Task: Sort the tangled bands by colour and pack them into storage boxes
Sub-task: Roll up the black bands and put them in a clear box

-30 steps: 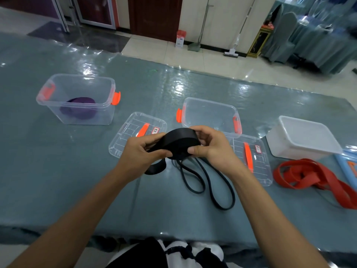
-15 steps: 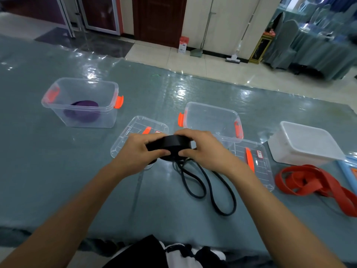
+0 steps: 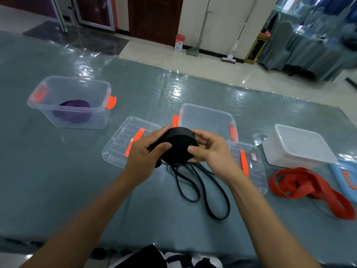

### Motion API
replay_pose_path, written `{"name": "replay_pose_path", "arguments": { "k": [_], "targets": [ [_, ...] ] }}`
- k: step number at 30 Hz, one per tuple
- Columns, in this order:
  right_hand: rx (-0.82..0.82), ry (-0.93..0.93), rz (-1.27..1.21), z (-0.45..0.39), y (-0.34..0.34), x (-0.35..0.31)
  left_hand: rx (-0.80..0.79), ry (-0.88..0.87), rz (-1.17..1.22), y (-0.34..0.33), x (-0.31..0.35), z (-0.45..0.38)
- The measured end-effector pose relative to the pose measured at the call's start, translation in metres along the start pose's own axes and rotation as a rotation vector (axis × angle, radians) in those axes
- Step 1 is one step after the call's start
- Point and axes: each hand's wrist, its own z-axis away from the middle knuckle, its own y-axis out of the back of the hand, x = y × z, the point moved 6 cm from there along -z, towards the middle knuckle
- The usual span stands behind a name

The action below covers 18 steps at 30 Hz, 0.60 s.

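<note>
Black band coil (image 3: 178, 146) held above the surface (image 3: 58, 180) btwn both hands, w/ thin black loops (image 3: 202, 190) hanging from it down onto the surface. Left hand (image 3: 144, 151) grips coil's left side, thumb over its front; right hand (image 3: 211, 149) grips right side, thumb on front, fingers curled behind. Just beyond coil: empty clear box (image 3: 206, 120). Left of coil: clear lid (image 3: 125, 144); farther left, clear box (image 3: 71, 103) w/ purple band (image 3: 74, 111) inside. Right of coil: second lid (image 3: 251, 167), white box (image 3: 297, 146), red bands (image 3: 309, 188) lying on surface.
</note>
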Motion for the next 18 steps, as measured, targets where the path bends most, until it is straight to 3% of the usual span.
{"name": "replay_pose_path", "arguments": {
  "k": [4,8,10,13,18],
  "targets": [
    [0.051,-0.032,-0.059,-0.001,0.008,0.02,0.053,0.058,0.068,-0.014,-0.012,-0.002],
    [0.033,0.094,0.44,-0.005,0.017,0.022,0.005,0.117,0.075,-0.022,-0.026,-0.009],
    [-0.029,0.102,0.563,-0.009,0.021,0.025,-0.028,0.134,0.05,-0.028,-0.032,-0.011],
    [-0.03,0.058,0.466,-0.015,0.031,0.032,-0.019,0.16,0.088,-0.039,-0.034,-0.013],
    [0.112,-0.032,0.106,-0.027,0.052,0.041,0.067,0.287,0.185,-0.067,-0.047,-0.027]
  ]
}}
